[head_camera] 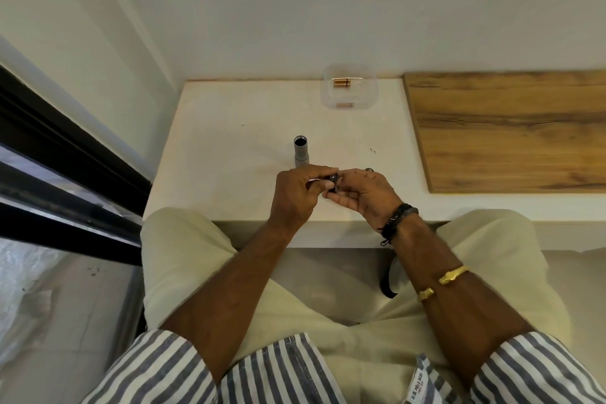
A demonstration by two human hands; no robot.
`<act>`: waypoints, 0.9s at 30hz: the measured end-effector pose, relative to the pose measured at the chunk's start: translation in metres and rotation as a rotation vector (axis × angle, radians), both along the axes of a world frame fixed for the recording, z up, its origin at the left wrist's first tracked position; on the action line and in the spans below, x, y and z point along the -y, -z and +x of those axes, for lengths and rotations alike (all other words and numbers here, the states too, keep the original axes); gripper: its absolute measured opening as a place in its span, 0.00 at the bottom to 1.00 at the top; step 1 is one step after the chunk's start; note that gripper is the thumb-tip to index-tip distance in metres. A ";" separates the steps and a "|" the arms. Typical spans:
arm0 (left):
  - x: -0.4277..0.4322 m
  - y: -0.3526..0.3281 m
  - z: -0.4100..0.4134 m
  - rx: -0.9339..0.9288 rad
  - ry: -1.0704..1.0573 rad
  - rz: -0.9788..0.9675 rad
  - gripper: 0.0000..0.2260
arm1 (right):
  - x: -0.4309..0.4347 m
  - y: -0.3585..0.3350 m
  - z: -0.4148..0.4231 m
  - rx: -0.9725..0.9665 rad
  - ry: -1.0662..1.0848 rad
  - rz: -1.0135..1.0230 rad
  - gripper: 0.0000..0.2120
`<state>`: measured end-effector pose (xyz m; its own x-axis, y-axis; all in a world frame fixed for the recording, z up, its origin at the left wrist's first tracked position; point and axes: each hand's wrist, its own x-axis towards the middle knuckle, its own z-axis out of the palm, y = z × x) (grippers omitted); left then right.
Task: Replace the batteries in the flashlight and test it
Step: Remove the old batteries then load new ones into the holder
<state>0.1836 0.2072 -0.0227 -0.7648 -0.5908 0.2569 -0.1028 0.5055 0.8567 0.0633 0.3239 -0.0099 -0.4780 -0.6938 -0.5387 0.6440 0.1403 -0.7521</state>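
Observation:
The grey flashlight body stands upright on the white table, its open dark end facing up, just beyond my hands. My left hand and my right hand meet over the table's near edge, both pinching a small dark part between their fingertips; most of it is hidden by fingers. A small dark piece lies on the table behind my right hand. A clear plastic container at the table's far side holds copper-topped batteries.
A wooden board covers the table's right part. A wall rises right behind the table. A dark window frame runs along the left. My knees in light trousers sit under the near edge.

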 end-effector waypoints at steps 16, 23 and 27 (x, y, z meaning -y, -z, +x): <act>0.002 0.000 -0.005 -0.039 -0.063 -0.030 0.11 | -0.001 -0.002 0.000 0.013 0.035 -0.064 0.12; -0.003 0.000 -0.009 -0.054 -0.180 0.110 0.10 | 0.001 -0.003 0.004 -0.275 0.061 0.003 0.08; -0.003 0.000 -0.012 -0.042 -0.190 0.203 0.10 | 0.000 -0.001 0.003 -0.469 0.049 0.046 0.06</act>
<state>0.1719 0.2103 -0.0228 -0.6265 -0.7653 0.1477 -0.1415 0.2981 0.9440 0.0659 0.3238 -0.0088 -0.7084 -0.6451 -0.2864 0.2431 0.1580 -0.9571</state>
